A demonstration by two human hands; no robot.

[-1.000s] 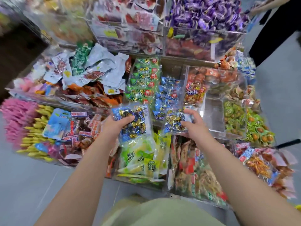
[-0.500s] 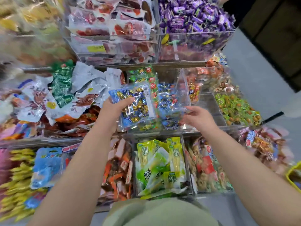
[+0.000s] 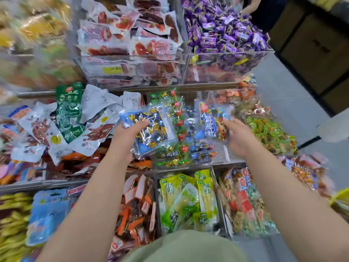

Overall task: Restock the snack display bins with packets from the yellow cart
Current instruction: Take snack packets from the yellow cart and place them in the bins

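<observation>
My left hand (image 3: 126, 137) grips a clear blue packet of gold and blue wrapped sweets (image 3: 151, 127), held tilted above the middle shelf. My right hand (image 3: 236, 138) holds a second blue packet (image 3: 213, 121) upright over the clear bin (image 3: 225, 154) that contains more blue packets (image 3: 202, 152). Beside them in that bin lie green packets of the same kind (image 3: 170, 154). A yellow corner of the cart (image 3: 340, 197) shows at the right edge.
Tiered clear bins surround my hands: purple sweets (image 3: 222, 33) and red meat packets (image 3: 132, 40) above, white and green pouches (image 3: 71, 118) to the left, yellow-green packets (image 3: 188, 199) below. Grey floor lies to the right. Another person's arm (image 3: 251, 4) is at the top.
Both hands rose from the lower shelf to the middle one. The right hand's packet has turned upright over the blue-packet bin. The view shifted upward.
</observation>
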